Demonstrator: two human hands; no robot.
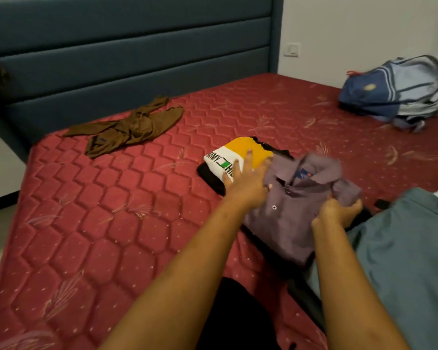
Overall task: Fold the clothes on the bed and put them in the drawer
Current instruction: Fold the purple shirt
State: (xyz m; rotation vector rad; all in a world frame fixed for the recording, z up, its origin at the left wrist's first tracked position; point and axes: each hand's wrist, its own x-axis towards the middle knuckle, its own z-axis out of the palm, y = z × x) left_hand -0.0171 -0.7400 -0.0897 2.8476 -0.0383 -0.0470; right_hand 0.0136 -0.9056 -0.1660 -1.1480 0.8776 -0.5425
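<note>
Brown shirt (127, 127), backpack (395, 92) on red mattress (106, 223)

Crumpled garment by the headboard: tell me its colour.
Olive-brown garment, clearest in the head view.

Right hand (335, 213) grips folded purple shirt (296, 223); left hand (245, 183) touches it.

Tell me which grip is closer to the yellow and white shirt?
Left. The left grip lies with straight fingers over the near edge of the yellow and white shirt. The right grip holds the purple shirt at its other side, farther off.
</note>
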